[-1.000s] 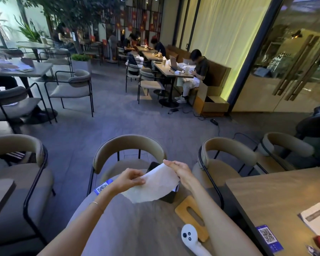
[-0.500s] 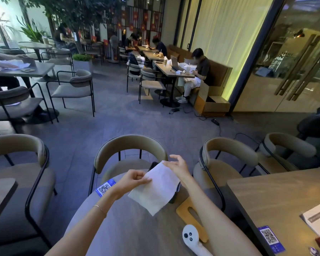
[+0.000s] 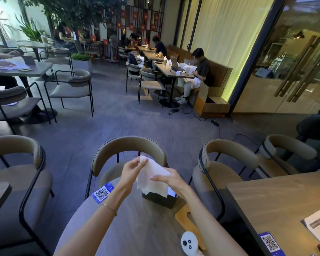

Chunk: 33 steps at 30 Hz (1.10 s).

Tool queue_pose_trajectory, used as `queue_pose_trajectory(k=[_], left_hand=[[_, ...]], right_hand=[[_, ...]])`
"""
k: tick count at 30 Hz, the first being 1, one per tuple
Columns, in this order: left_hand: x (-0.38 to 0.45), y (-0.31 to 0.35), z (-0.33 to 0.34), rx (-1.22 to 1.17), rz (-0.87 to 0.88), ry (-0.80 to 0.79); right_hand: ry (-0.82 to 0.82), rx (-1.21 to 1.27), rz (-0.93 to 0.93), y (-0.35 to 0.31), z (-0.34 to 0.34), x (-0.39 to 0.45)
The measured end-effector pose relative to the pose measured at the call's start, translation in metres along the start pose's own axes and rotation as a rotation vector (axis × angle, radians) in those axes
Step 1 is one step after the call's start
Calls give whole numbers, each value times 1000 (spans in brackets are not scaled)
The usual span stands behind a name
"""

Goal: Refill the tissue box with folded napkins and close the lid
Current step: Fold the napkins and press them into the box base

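A white napkin (image 3: 151, 179) hangs folded over between my hands, above the far edge of the round table (image 3: 137, 224). My left hand (image 3: 132, 169) pinches its upper left corner. My right hand (image 3: 169, 179) lies across its right side with fingers pointing left. Right under the napkin stands the dark tissue box (image 3: 161, 199), open at the top, its inside hidden by the paper. The wooden lid (image 3: 189, 223) with a slot lies flat on the table to the right of the box.
A blue QR card (image 3: 102, 192) is stuck at the table's left rim. A white controller (image 3: 189, 242) lies near the front edge. Padded chairs (image 3: 126, 150) stand behind the table, and a second table (image 3: 277, 202) with a booklet is at the right.
The napkin, spread wide between my hands a second ago, is now folded narrower. My hands have come closer together, the left rising and the right dropping over the paper above the box.
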<state>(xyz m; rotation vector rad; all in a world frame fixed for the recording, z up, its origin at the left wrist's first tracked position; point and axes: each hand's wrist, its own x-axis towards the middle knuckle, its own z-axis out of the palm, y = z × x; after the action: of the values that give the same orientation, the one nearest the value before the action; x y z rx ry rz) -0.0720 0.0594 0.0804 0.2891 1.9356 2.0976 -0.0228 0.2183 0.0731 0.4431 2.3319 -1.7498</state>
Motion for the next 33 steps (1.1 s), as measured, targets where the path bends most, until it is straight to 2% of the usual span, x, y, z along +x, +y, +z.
queue_pose_trajectory(k=[6,12,20,24,29,33], left_hand=[[20,-5,10,-8,-64,-56],[32,-8,20,33,-32,-83],[43,-14,32,57,-107,-143],[43,-17,34,-8,-134,-176],[40,-24,35,116,-72,-239],[38,-24,35,26,-97,-193]], right_hand=[[99,317,20,12,-15,16],[142,296,15,28,-30,27],[112,299,66,37,-37,36],[227,337,82,33,-40,34],[376,419,98,22,-42,32],[306,394,89,24,-42,28]])
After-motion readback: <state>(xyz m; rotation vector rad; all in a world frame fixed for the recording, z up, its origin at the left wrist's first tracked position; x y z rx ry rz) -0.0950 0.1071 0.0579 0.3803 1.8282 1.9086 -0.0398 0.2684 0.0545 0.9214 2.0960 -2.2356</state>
